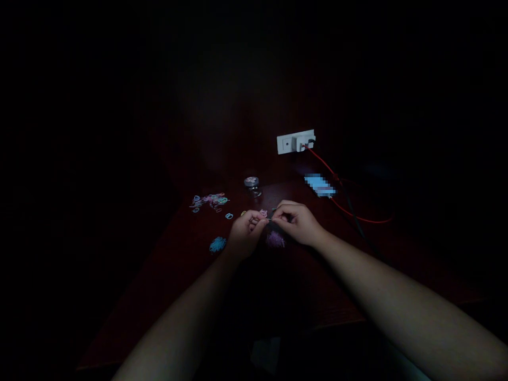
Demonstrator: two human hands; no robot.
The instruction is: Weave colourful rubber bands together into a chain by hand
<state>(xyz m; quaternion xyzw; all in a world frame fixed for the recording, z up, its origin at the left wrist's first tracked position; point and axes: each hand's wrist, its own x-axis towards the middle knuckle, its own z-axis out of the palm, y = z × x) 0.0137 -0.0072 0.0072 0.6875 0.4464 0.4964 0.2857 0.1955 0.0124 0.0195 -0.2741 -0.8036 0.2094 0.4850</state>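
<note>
Over the dark red table (190, 275), my left hand (248, 233) and my right hand (297, 221) meet fingertip to fingertip. Both pinch a small thin band stretched between them; its kind is hard to make out in the dim light. A blue pile of small bands (218, 244) lies left of my left hand. Just below the fingertips is a purple pile (275, 239). Some pink bands (263, 212) show behind the fingers. One loose blue band (229, 216) lies farther left, near a mixed-colour heap (210, 201).
A small round lidded jar (251, 185) stands at the table's back. On the wall is a white socket panel (286, 144) with a plugged-in charger. Its red cable (323, 160) runs by a phone (319, 185) at the right. A dark cable (351, 206) hangs beside it.
</note>
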